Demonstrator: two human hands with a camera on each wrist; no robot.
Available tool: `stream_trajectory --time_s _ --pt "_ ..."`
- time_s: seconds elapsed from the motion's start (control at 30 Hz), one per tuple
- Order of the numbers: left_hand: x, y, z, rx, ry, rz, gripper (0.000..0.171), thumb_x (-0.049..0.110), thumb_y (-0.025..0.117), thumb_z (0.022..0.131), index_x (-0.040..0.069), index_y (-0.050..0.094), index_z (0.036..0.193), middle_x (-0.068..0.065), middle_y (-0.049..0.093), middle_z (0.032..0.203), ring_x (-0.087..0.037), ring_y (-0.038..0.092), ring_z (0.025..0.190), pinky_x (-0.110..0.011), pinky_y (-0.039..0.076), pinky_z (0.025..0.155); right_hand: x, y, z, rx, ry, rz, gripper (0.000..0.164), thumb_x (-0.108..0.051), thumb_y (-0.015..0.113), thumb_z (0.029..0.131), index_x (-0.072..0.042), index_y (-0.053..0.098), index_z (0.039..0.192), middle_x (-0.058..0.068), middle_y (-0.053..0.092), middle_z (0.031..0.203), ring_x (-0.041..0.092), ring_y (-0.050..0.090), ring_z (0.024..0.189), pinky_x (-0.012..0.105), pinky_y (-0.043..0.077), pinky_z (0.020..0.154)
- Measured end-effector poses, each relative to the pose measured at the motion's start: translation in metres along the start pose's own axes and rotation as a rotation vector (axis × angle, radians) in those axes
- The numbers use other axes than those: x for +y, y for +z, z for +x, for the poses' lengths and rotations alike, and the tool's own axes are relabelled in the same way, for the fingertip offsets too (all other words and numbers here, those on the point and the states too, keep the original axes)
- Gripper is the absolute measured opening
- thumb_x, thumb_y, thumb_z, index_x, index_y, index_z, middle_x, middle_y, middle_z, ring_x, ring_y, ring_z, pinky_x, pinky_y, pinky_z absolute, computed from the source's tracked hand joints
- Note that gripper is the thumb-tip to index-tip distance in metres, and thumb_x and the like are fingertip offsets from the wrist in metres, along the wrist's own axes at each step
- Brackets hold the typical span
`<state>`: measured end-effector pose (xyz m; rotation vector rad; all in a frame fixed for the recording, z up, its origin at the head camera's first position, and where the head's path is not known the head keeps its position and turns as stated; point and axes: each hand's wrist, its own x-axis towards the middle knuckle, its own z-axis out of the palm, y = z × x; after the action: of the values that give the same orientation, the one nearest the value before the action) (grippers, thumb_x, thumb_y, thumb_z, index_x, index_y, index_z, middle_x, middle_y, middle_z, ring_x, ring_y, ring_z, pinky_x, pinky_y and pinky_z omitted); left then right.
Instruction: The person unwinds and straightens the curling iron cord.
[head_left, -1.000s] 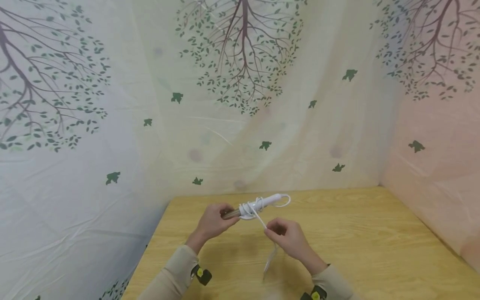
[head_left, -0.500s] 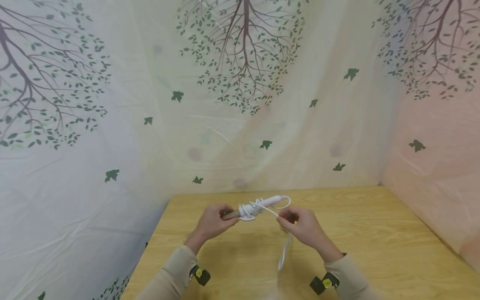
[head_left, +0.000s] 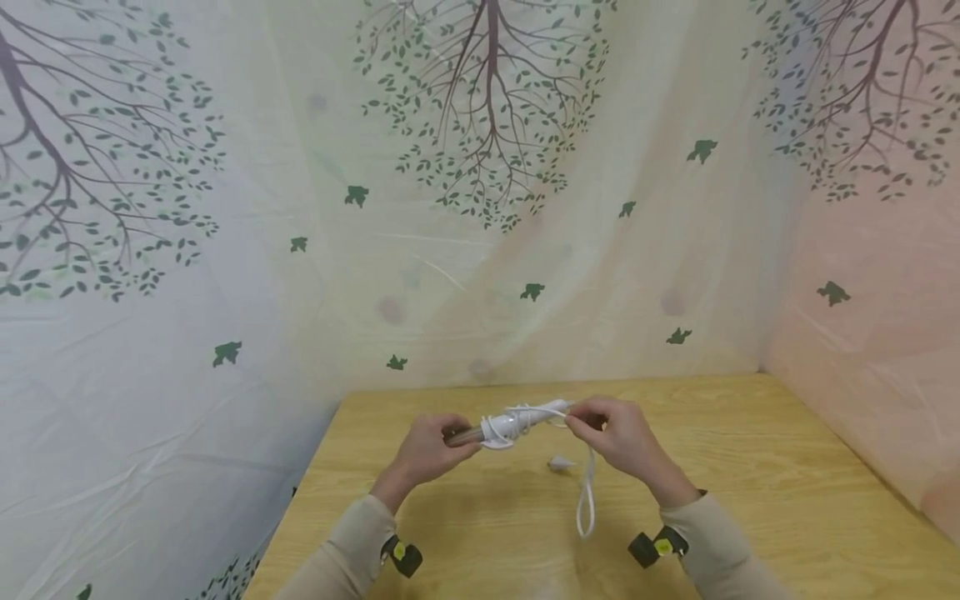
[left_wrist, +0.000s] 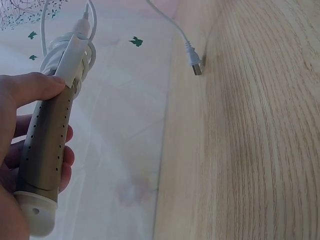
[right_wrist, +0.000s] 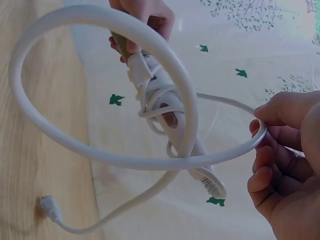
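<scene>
A curling iron point(head_left: 510, 427) with a white handle and a gold-brown perforated barrel is held tilted above the table. My left hand point(head_left: 423, 452) grips the barrel, thumb along its top near the white clamp lever in the left wrist view. White cord point(right_wrist: 135, 162) is wound loosely several times around the handle. Near the handle's cord end, my right hand point(head_left: 621, 435) pinches the cord between thumb and fingertips. Below that hand a loop of cord hangs down. The cord's plug point(left_wrist: 194, 59) dangles close to the tabletop; whether it touches is hard to tell.
The wooden table point(head_left: 750, 483) spans the space beneath both hands. Behind it and at the sides hang pale curtains point(head_left: 450, 325) printed with trees and green birds. A dark wrist camera point(head_left: 403, 556) is strapped on each sleeve.
My right hand has moved right and upward with the cord, toward the handle's end. The cord's hanging part has shifted right and the plug has come into sight. My left hand stays nearly still.
</scene>
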<state>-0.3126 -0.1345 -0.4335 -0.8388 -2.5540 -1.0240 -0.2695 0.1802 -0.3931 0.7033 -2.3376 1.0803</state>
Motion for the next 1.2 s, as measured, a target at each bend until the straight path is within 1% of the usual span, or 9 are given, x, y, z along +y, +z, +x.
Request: stream_trajectory --time_s 0.1,0.2,0.33,0.53,0.7,0.83,0.97,1.2 --pt "0.001 0.001 0.000 -0.013 -0.005 -0.003 0.020 0.026 0.079 0.081 0.013 0.072 0.094 0.004 0.070 0.083 -0.003 0.058 0.065 -0.022 0.049 0.060 0.002 -0.001 0.003 0.020 -0.007 -0.010 0.004 -0.014 0.072 0.088 -0.012 0.074 0.086 -0.011 0.061 0.070 0.002 0.047 0.059 0.022 0.041 0.049" --pt "0.001 0.003 0.000 -0.020 0.001 -0.006 0.019 0.025 0.080 0.081 0.013 0.072 0.093 0.004 0.070 0.083 -0.003 0.058 0.065 -0.022 0.049 0.060 0.005 -0.002 0.006 0.028 0.005 -0.015 0.005 -0.014 0.071 0.089 -0.010 0.073 0.086 -0.009 0.063 0.071 0.003 0.049 0.060 0.022 0.042 0.051" --pt "0.000 0.004 -0.002 -0.027 0.008 -0.001 0.020 0.026 0.079 0.081 0.013 0.072 0.094 0.004 0.070 0.082 -0.003 0.058 0.065 -0.022 0.048 0.059 0.009 -0.003 0.010 0.027 0.051 -0.021 0.006 -0.015 0.069 0.090 -0.011 0.072 0.087 -0.006 0.064 0.073 0.005 0.050 0.063 0.022 0.043 0.054" --pt "-0.001 0.006 -0.002 -0.020 0.020 0.023 0.023 0.029 0.078 0.082 0.012 0.072 0.095 0.003 0.071 0.083 -0.002 0.057 0.066 -0.022 0.048 0.060 0.019 -0.005 0.015 0.008 0.122 -0.012 0.010 -0.016 0.065 0.094 -0.008 0.071 0.093 -0.002 0.066 0.078 0.008 0.053 0.066 0.024 0.046 0.058" --pt "-0.001 0.007 -0.002 -0.033 -0.009 0.026 0.023 0.029 0.079 0.081 0.013 0.072 0.095 0.003 0.070 0.083 -0.003 0.058 0.066 -0.022 0.048 0.061 0.030 -0.005 0.016 0.005 0.156 -0.019 0.014 -0.018 0.063 0.095 -0.006 0.071 0.096 0.001 0.067 0.081 0.011 0.055 0.068 0.025 0.046 0.060" --pt "0.001 0.008 -0.001 -0.046 -0.021 0.016 0.023 0.028 0.079 0.081 0.012 0.072 0.096 0.003 0.070 0.084 -0.003 0.058 0.067 -0.022 0.049 0.061 0.038 -0.006 0.017 0.010 0.182 -0.019 0.016 -0.017 0.062 0.096 -0.003 0.070 0.097 0.004 0.067 0.080 0.012 0.053 0.068 0.024 0.045 0.060" --pt "0.001 0.008 -0.001 -0.048 -0.008 0.011 0.023 0.028 0.079 0.081 0.012 0.072 0.095 0.003 0.070 0.083 -0.003 0.058 0.066 -0.021 0.049 0.061 0.048 -0.005 0.019 0.010 0.221 -0.023 0.019 -0.019 0.062 0.096 -0.002 0.070 0.099 0.006 0.068 0.082 0.013 0.053 0.069 0.025 0.044 0.061" --pt "0.004 0.007 -0.003 -0.048 -0.006 0.009 0.023 0.030 0.079 0.081 0.012 0.072 0.094 0.002 0.071 0.083 -0.004 0.058 0.067 -0.022 0.048 0.061 0.066 -0.002 0.019 0.000 0.300 -0.019 0.018 -0.018 0.063 0.095 -0.002 0.071 0.096 0.007 0.067 0.082 0.016 0.054 0.072 0.028 0.045 0.064"
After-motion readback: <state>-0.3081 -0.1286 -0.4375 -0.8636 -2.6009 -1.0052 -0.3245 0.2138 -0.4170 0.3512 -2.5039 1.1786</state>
